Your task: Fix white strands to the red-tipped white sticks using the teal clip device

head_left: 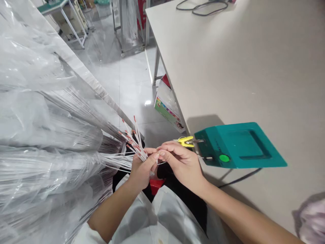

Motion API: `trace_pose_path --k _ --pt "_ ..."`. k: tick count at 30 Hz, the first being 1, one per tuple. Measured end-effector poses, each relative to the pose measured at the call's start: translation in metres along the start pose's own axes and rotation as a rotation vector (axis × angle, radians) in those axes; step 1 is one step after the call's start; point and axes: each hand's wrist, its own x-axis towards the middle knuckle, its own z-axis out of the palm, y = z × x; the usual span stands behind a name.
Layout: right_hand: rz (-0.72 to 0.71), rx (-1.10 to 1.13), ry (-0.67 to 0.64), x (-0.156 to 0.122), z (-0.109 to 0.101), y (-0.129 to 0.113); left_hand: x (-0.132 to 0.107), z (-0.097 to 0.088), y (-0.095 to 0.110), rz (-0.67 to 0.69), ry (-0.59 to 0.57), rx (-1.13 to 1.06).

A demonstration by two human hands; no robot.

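My left hand [141, 167] is closed around a fan of thin white wires with red tips [132, 137], which stick up and to the left from its fist. My right hand [181, 161] is closed in a pinch beside it, fingertips touching the left thumb and holding a thin wire end [160, 163]. Both hands hover off the table's edge, just left of a teal box [238, 145] with a green button [224, 158]. A yellow clip [185, 141] pokes from the box's left side, right above my right knuckles.
Large bundles of white wires in clear plastic bags [45, 149] fill the left side. A grey table [243, 67] holds the teal box and a black cable [203, 6]. A cardboard box [167, 108] sits on the floor under the table. Pale cloth [313, 220] lies at the bottom right.
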Motion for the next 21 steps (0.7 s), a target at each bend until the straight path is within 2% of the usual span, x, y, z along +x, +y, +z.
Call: trace_pose_path --k 3,6,9,11,13,16,18,21 --pt "-0.323 -0.337 -0.020 0.002 -0.010 0.002 -0.001 0.000 0.006 0.002 0.006 0.087" --pt "-0.597 -0.652 -0.046 0.003 -0.020 0.008 -0.003 0.000 0.016 -0.001 -0.048 0.243" --pt "-0.811 -0.930 -0.055 0.003 -0.025 0.012 -0.005 0.003 0.022 -0.032 -0.060 0.348" --pt "-0.889 -1.053 -0.079 0.003 -0.026 0.011 -0.007 0.006 0.021 -0.038 -0.023 0.374" --pt "-0.893 -1.104 -0.105 0.003 -0.025 0.008 -0.008 0.008 0.017 -0.023 0.016 0.390" --pt "-0.806 -1.105 -0.182 0.001 -0.025 0.003 -0.008 0.009 0.014 0.006 0.078 0.379" --pt "-0.694 -1.052 -0.227 -0.002 -0.028 0.001 -0.007 0.007 0.014 0.022 0.112 0.360" --pt "-0.489 -0.877 -0.159 -0.005 -0.034 -0.001 -0.006 0.004 0.017 0.032 0.088 0.348"
